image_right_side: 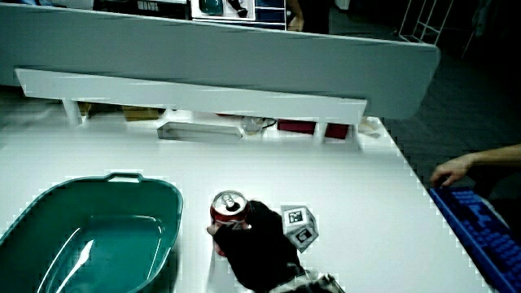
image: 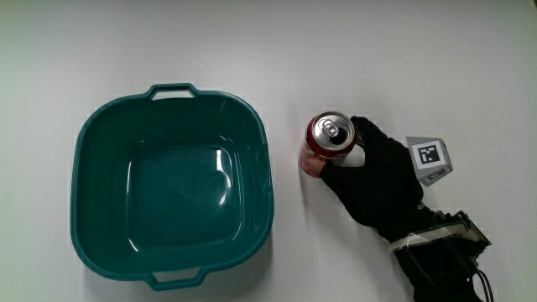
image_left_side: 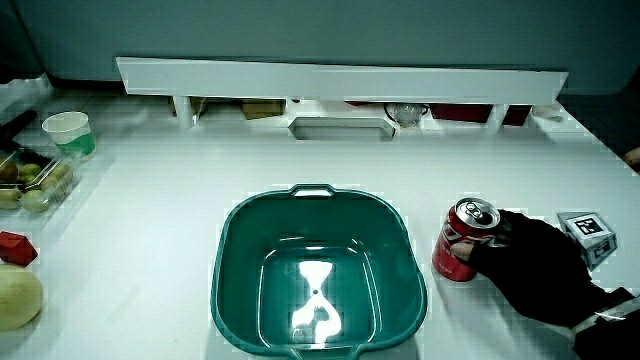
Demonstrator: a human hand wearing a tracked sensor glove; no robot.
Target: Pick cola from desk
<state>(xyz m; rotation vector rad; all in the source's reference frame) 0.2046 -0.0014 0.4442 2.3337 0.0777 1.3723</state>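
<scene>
A red cola can (image: 325, 143) with a silver top stands upright on the white table beside the teal basin (image: 101, 134). The gloved hand (image: 373, 172) is wrapped around the can's side, fingers curled on it. The patterned cube (image: 429, 159) sits on the back of the hand. Both side views show the can (image_left_side: 460, 240) (image_right_side: 225, 213) on the table surface with the hand (image_left_side: 530, 265) (image_right_side: 256, 240) closed on it. The basin (image_left_side: 235, 235) (image_right_side: 49, 199) holds nothing.
At the table's edge in a side view lie a paper cup (image_left_side: 68, 133), a tray of green fruit (image_left_side: 30, 185), a red block (image_left_side: 15, 247) and a pale round fruit (image_left_side: 15, 295). A low white partition (image_left_side: 340, 80) holds small items.
</scene>
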